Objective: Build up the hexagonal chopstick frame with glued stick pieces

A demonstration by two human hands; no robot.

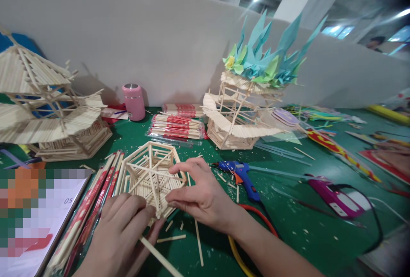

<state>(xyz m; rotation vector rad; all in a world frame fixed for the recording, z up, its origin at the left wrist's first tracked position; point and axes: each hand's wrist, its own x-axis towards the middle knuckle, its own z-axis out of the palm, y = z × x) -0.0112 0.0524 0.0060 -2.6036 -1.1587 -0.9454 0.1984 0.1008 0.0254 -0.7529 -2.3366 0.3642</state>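
Observation:
A six-sided frame of thin wooden sticks (150, 170) stands on the green table, with spokes meeting at the centre of its top. My left hand (123, 225) is closed at the frame's near corner; its fingertips are partly hidden. From under those fingers a loose wooden stick (162, 258) sticks out toward me. My right hand (201, 193) reaches over the frame's right side, thumb and forefinger curled about the rim. Just right of it lies a blue hot glue gun (240, 176), with a clear glue stick in its back.
Wrapped stick bundles (89, 208) and a tablet (68, 208) lie at left. Behind stand a roofed stick pavilion (54, 115), a pink flask (133, 103), more stick packs (176, 126) and a paper-topped stick model (235, 127). A magenta power strip (336, 198) with cables lies right.

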